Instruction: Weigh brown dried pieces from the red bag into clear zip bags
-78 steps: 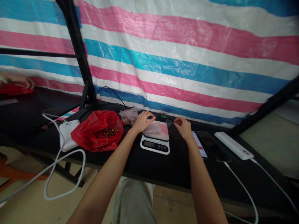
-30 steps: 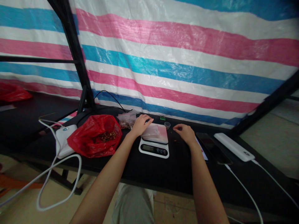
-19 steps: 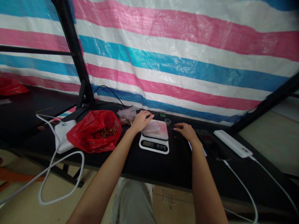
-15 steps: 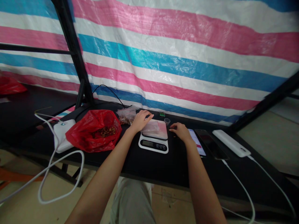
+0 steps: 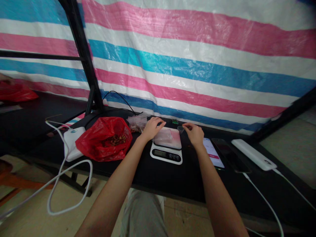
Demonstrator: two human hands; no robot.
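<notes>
My left hand [image 5: 152, 128] rests at the upper left corner of a white kitchen scale [image 5: 166, 155], fingers stretched forward and thumb apart. On the scale's plate lies a clear plastic zip bag [image 5: 163, 135], close under that hand. Behind the scale's right side, my right hand [image 5: 195, 134] pinches at the rim of a small clear plastic cup [image 5: 180, 129]. The scale's display is too small to read. Left of the scale sits an open red plastic bag [image 5: 98, 140] with small brown dried pieces [image 5: 118, 140] inside.
Clear zip bags [image 5: 138, 122] lie behind my left wrist. Small green batteries [image 5: 175, 121] are at the back. To the right are a lit phone [image 5: 213, 154], a dark phone [image 5: 229, 155] and a white power bank [image 5: 253, 154]. A white device [image 5: 72, 144] with a looping cable stands left.
My right hand has moved back and slightly left, from the tabletop to the small cup. My left hand stays by the scale's corner. The view has shifted slightly.
</notes>
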